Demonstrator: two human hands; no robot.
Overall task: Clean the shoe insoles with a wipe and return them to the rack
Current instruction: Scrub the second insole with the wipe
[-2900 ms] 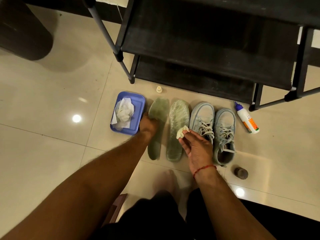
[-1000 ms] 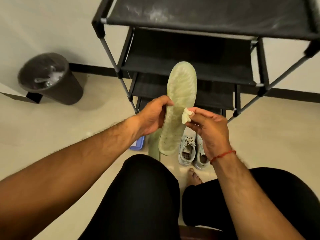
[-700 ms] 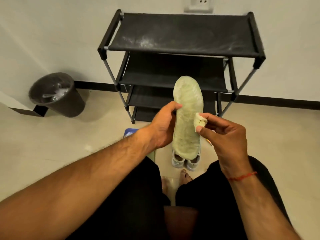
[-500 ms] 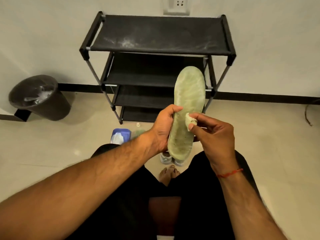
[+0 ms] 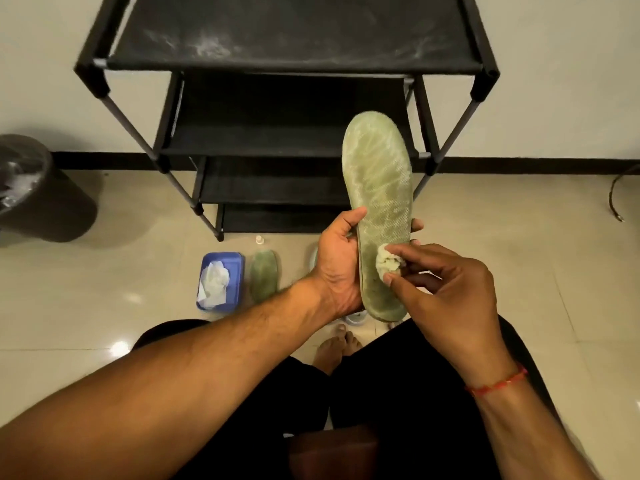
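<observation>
A: On the pale tiled floor (image 5: 519, 244) past the knees, what stands around?

B: A black metal-framed shoe rack with fabric shelves (image 5: 284, 46) stands against the wall, its top shelf streaked with whitish dust. A small white cap (image 5: 258, 240) lies just in front of the rack. A thin dark cable (image 5: 616, 195) curls at the far right, and a bare foot (image 5: 332, 351) shows between the black-clad legs.

A: Does anything block the view?

B: The raised hands and the insole cover most of a pale shoe (image 5: 355, 318); only a sliver shows beneath them.

A: Any containers?

B: Two. A blue rectangular plastic tray (image 5: 239, 271) sits on the floor left of the hands and holds crumpled white wipes (image 5: 213, 282). A dark round waste bin (image 5: 45, 209) at the left edge has a clear liner with pale scraps inside; I cannot tell what they are.

A: And the insoles?

B: A flat green insole on the floor (image 5: 264, 275) lies just beside the tray's right side. The long green mesh-faced insole (image 5: 379, 188) is held up in front of the rack, roughly upright. The left hand (image 5: 337, 265) grips its lower half, thumb on the left edge, fingertips showing past the right edge. The right hand (image 5: 446, 292), a red thread bracelet (image 5: 498, 384) at its wrist, pinches a small balled white wipe (image 5: 389, 261) against the insole's face.
</observation>
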